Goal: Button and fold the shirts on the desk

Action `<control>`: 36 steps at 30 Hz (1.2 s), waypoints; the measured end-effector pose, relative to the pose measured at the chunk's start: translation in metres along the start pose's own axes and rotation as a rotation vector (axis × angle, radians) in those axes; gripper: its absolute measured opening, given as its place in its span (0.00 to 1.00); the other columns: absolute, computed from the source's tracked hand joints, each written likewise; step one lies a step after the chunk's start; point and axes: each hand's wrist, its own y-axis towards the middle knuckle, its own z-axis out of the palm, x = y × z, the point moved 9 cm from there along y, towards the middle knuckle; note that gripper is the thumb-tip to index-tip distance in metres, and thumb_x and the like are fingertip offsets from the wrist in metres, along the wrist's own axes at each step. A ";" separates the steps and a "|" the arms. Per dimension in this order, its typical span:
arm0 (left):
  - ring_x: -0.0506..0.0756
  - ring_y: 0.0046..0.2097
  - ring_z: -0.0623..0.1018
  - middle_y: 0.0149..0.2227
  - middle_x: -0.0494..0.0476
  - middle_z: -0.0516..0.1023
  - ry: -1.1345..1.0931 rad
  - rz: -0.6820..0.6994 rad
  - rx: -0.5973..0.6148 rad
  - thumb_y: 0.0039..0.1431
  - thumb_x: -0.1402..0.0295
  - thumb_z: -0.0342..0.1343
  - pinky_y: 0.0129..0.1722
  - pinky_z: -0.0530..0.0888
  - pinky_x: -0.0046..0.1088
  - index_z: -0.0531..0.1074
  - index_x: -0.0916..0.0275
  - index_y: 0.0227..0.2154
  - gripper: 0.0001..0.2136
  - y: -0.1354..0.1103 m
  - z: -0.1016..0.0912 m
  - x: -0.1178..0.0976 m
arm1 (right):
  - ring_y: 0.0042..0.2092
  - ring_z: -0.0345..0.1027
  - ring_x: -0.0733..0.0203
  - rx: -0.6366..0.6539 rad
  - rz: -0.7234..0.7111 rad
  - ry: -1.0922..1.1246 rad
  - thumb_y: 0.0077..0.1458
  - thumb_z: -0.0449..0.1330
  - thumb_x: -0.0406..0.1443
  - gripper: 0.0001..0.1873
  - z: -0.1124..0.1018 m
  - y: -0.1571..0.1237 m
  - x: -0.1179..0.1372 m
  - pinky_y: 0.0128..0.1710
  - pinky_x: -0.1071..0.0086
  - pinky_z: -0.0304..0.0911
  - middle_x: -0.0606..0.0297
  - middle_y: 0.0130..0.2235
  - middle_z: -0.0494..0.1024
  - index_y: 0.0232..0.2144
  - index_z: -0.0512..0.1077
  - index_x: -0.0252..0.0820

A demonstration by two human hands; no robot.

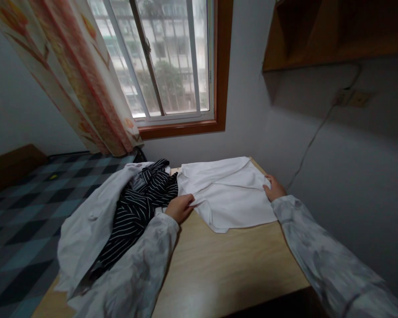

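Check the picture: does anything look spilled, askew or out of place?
Nothing looks spilled; at left on the pale wooden table, black, white-striped fabric lies crumpled against bunched white fabric, looking untidy beside the flatter white cloth between left hand and right hand.

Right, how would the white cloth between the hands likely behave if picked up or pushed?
The white cloth would probably hang limp, as soft creases run across it. It looks light for its spread, lying thin and mostly flat on the table. Pushed, it would likely bunch rather than roll, since it is spread out.

Hands [179,208] [275,189] holding white cloth [234,201], wooden tabletop [215,265]
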 end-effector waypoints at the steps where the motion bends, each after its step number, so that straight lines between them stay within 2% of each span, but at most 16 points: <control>1: 0.59 0.46 0.79 0.43 0.56 0.81 -0.008 -0.023 -0.015 0.62 0.67 0.59 0.49 0.72 0.33 0.74 0.55 0.43 0.07 0.001 -0.001 0.003 | 0.54 0.78 0.44 0.001 0.007 -0.010 0.63 0.58 0.39 0.31 0.000 0.002 0.004 0.54 0.58 0.70 0.52 0.58 0.80 0.67 0.63 0.44; 4: 0.59 0.47 0.80 0.44 0.56 0.82 -0.124 -0.016 -0.037 0.62 0.62 0.60 0.50 0.74 0.33 0.76 0.55 0.46 0.11 -0.002 -0.002 0.007 | 0.53 0.79 0.44 0.034 0.016 -0.057 0.65 0.59 0.41 0.32 -0.003 0.000 0.007 0.52 0.59 0.70 0.50 0.58 0.80 0.68 0.62 0.43; 6: 0.59 0.47 0.81 0.45 0.56 0.83 -0.241 0.011 -0.027 0.59 0.60 0.62 0.50 0.75 0.33 0.77 0.56 0.46 0.13 -0.009 -0.001 0.010 | 0.50 0.80 0.44 0.082 0.021 -0.111 0.66 0.58 0.44 0.32 -0.008 -0.008 0.000 0.49 0.59 0.70 0.50 0.56 0.82 0.69 0.62 0.44; 11: 0.59 0.40 0.82 0.33 0.58 0.83 -0.455 0.141 0.193 0.51 0.61 0.65 0.48 0.77 0.35 0.77 0.59 0.25 0.08 -0.040 0.012 0.002 | 0.44 0.81 0.43 0.141 0.035 -0.241 0.68 0.55 0.52 0.30 -0.031 -0.038 -0.035 0.42 0.58 0.70 0.52 0.48 0.85 0.66 0.67 0.49; 15: 0.57 0.35 0.81 0.28 0.56 0.82 -0.479 0.191 0.268 0.52 0.64 0.61 0.45 0.76 0.33 0.78 0.58 0.22 0.07 -0.065 0.014 -0.007 | 0.40 0.81 0.45 0.129 0.026 -0.269 0.68 0.55 0.54 0.27 -0.047 -0.054 -0.048 0.39 0.60 0.69 0.56 0.40 0.85 0.62 0.72 0.52; 19: 0.55 0.32 0.79 0.26 0.54 0.81 -0.376 0.014 0.244 0.61 0.59 0.55 0.39 0.73 0.30 0.78 0.58 0.24 0.14 -0.069 0.004 -0.004 | 0.41 0.81 0.45 0.153 0.021 -0.328 0.67 0.54 0.58 0.28 -0.053 -0.059 -0.039 0.39 0.60 0.68 0.54 0.43 0.86 0.58 0.75 0.50; 23: 0.58 0.39 0.81 0.37 0.56 0.83 0.013 -0.278 -0.001 0.66 0.50 0.55 0.40 0.71 0.32 0.77 0.57 0.35 0.16 -0.060 -0.024 0.006 | 0.42 0.81 0.42 0.187 0.065 -0.359 0.65 0.53 0.63 0.32 -0.053 -0.059 -0.029 0.39 0.58 0.68 0.51 0.44 0.86 0.50 0.79 0.48; 25: 0.62 0.43 0.82 0.44 0.61 0.82 0.136 -0.402 -0.065 0.66 0.47 0.56 0.41 0.71 0.34 0.74 0.58 0.42 0.18 -0.059 -0.027 0.007 | 0.42 0.81 0.41 0.188 0.057 -0.370 0.65 0.53 0.64 0.33 -0.051 -0.059 -0.027 0.38 0.58 0.67 0.50 0.43 0.85 0.49 0.79 0.47; 29: 0.67 0.49 0.82 0.53 0.69 0.79 0.231 -0.421 -0.052 0.67 0.47 0.55 0.43 0.72 0.38 0.70 0.59 0.50 0.21 -0.058 -0.014 0.001 | 0.39 0.81 0.43 0.165 0.054 -0.364 0.65 0.54 0.60 0.28 -0.053 -0.064 -0.042 0.35 0.59 0.66 0.51 0.40 0.85 0.47 0.79 0.47; 33: 0.65 0.45 0.83 0.46 0.64 0.82 0.218 -0.424 0.001 0.69 0.49 0.53 0.41 0.71 0.37 0.71 0.58 0.46 0.17 -0.062 -0.011 0.004 | 0.36 0.80 0.44 0.165 0.073 -0.366 0.66 0.54 0.58 0.24 -0.059 -0.073 -0.063 0.34 0.59 0.66 0.52 0.37 0.85 0.44 0.79 0.49; 36: 0.62 0.43 0.83 0.42 0.60 0.83 0.185 -0.434 0.042 0.69 0.50 0.54 0.40 0.71 0.35 0.72 0.57 0.42 0.15 -0.060 -0.017 0.008 | 0.39 0.81 0.42 0.216 0.117 -0.422 0.67 0.49 0.61 0.29 -0.062 -0.080 -0.073 0.36 0.57 0.68 0.51 0.39 0.85 0.45 0.78 0.49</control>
